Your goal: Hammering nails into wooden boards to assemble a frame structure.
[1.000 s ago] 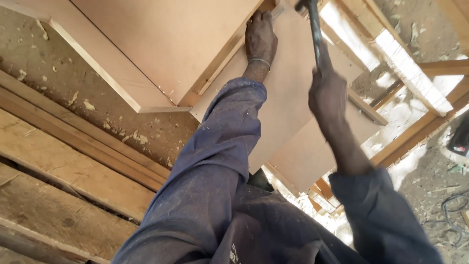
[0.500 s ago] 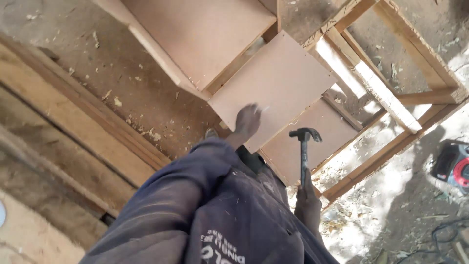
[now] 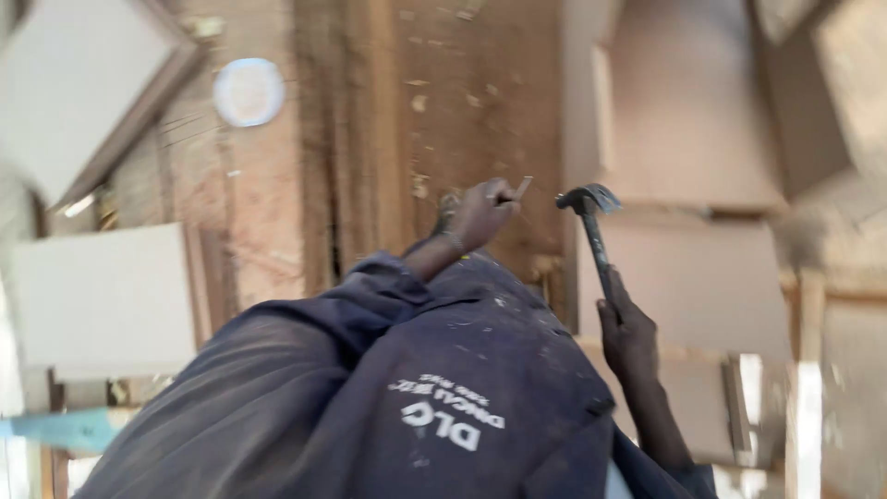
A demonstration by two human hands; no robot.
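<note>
Closest to me is the dusty dark blue work jacket (image 3: 397, 397), both sleeves reaching away from the body. The view has swung round in the last half second: the stacked brown boards that lay under the hands now sit off to the right and further back, so the person has turned away from them, and nothing is being struck just now.

The right hand (image 3: 628, 337) is clenched round the lower end of the hammer (image 3: 591, 231), which stands nearly upright, its dark head at the top, clear of any surface. A second ago that hammer was raised over the panel; now it is carried low beside the body.

The left hand (image 3: 480, 214), which was pressed flat on a board, has lifted off. Its fingers are pinched on a small thin pale piece (image 3: 522, 188), perhaps a nail, though blur keeps me from being sure.

Beyond lie rough wooden planks (image 3: 407, 120), a round white disc (image 3: 248, 91), pale panels (image 3: 102, 296) at left and the brown boards (image 3: 688, 120) at right.
</note>
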